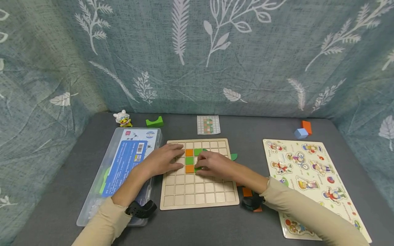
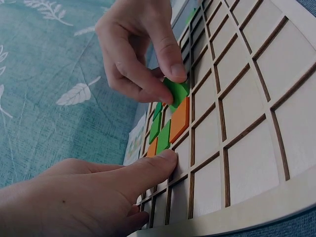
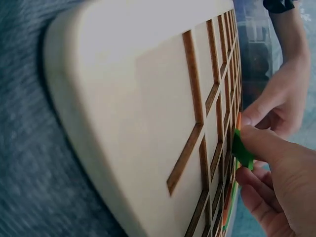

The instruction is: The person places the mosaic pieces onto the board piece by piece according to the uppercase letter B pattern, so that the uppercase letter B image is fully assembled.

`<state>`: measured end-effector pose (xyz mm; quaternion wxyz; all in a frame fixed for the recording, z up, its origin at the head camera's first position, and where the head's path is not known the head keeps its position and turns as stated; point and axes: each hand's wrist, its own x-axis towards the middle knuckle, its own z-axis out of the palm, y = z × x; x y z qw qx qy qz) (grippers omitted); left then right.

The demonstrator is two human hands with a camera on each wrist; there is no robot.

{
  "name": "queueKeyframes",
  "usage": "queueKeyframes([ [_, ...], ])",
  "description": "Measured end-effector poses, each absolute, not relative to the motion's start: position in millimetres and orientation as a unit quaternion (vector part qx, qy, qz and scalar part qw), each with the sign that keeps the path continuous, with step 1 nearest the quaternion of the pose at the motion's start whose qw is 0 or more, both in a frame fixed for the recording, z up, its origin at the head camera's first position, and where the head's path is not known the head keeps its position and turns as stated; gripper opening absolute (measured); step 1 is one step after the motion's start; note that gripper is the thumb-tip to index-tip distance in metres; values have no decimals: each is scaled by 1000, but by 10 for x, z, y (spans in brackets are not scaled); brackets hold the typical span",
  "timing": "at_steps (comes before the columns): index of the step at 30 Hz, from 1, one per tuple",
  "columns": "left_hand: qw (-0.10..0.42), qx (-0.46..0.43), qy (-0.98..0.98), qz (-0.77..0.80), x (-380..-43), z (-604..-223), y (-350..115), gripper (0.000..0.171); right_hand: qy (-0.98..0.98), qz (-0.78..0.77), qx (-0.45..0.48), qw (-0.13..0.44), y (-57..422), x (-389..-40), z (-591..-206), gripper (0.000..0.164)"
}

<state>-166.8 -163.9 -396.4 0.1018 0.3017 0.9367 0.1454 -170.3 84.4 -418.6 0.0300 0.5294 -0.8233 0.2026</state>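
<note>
Pinched a green tile [image 2: 177, 94] in the right hand [image 1: 212, 163], between thumb and fingers, tilted over the wooden grid board [image 1: 199, 206], just right of the lower orange tile [image 1: 189, 169]. Spread the left hand [image 1: 164, 159] loosely at that orange tile's left, gripping nothing.

l grip [image 1: 165, 159] w/ thumb [image 1: 175, 167] spread; r grip [image 1: 212, 163] pinching.

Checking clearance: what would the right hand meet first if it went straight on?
The right hand, pointing left, would likely meet the lower orange tile first; its height above the board is unclear.
</note>
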Motion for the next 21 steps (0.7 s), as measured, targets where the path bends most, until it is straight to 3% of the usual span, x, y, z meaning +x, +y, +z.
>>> queueKeyframes([
  [14, 105, 299, 939, 137, -1681, -3944, -1634, 51, -840, 136, 521, 68, 853, -1679, -4119, 6],
  [21, 100, 305, 936, 143, -1666, -3958, -1625, 51, -876, 229, 423, 43, 1307, -1666, -4110, 23],
])
